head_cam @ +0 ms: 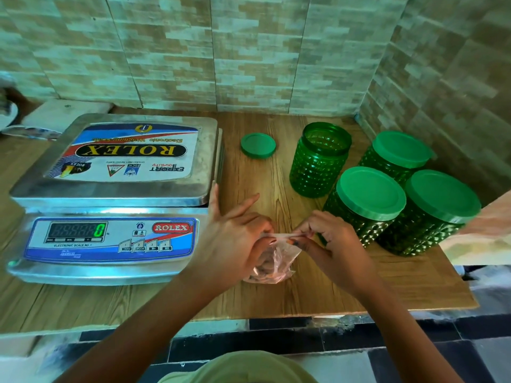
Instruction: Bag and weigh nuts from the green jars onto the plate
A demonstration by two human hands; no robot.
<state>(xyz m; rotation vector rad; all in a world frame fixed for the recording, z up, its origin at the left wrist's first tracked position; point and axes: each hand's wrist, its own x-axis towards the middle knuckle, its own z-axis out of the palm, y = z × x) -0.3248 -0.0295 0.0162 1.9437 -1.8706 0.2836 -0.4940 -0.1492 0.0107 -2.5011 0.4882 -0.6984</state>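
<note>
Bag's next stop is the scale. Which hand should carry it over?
Probably left. The left hand pinches the bag at its top and lies next to the scale, fingers stretched toward its pan. The right hand pinches the other end, on the side of the green jars, farther from the scale.

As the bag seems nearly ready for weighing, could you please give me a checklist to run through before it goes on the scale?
1. Scale display reads zero: ok.
2. Scale platform carries nothing else: ok.
3. Bag holds nuts: ok.
4. Bag top closed: cannot tell; the left hand and the right hand both pinch its top edge.
5. Open jar lidded again: not ok; its lid lies beside it on the table.
</note>
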